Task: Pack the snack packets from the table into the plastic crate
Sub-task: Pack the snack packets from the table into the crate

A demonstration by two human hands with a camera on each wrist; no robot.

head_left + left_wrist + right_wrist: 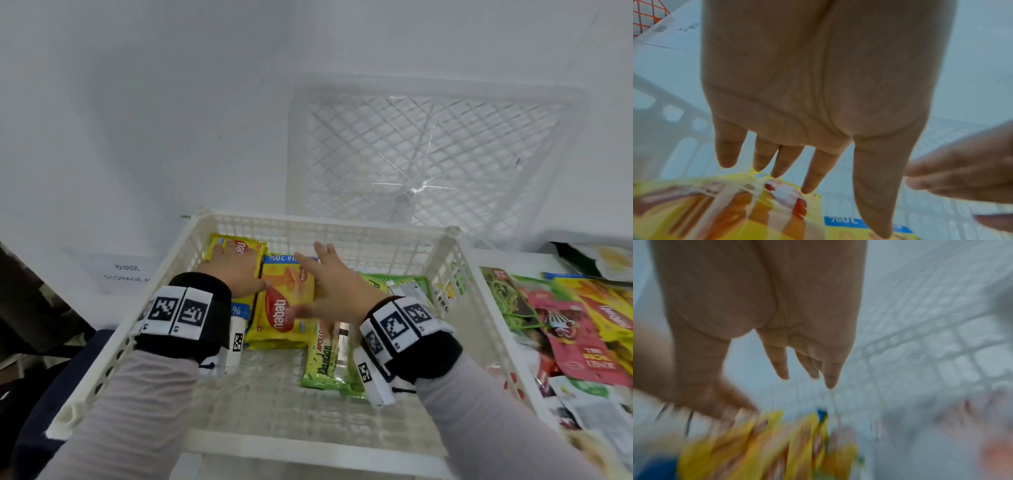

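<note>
The left hand [236, 270] lies palm down, its fingers [812, 170] straight and spread, on a yellow Nabati wafer packet [248, 250] at the far left of the white plastic crate [342, 226]; it grips nothing. The right hand [337, 289] hovers with its fingers [780, 363] straight and loosely spread, over a second yellow Nabati packet [284, 308] lying just beside the first; whether it touches that packet cannot be told, and the right wrist view is blurred. To the right of the yellow packets, green Pandan packets [323, 359] lie on the crate floor, partly under the right wrist. Both wrists wear black bands with printed marker squares. On the table to the right of the crate lies a heap of unpacked snack packets [579, 329], red, green and yellow. A second white crate [435, 150] stands tilted against the wall behind.
</note>
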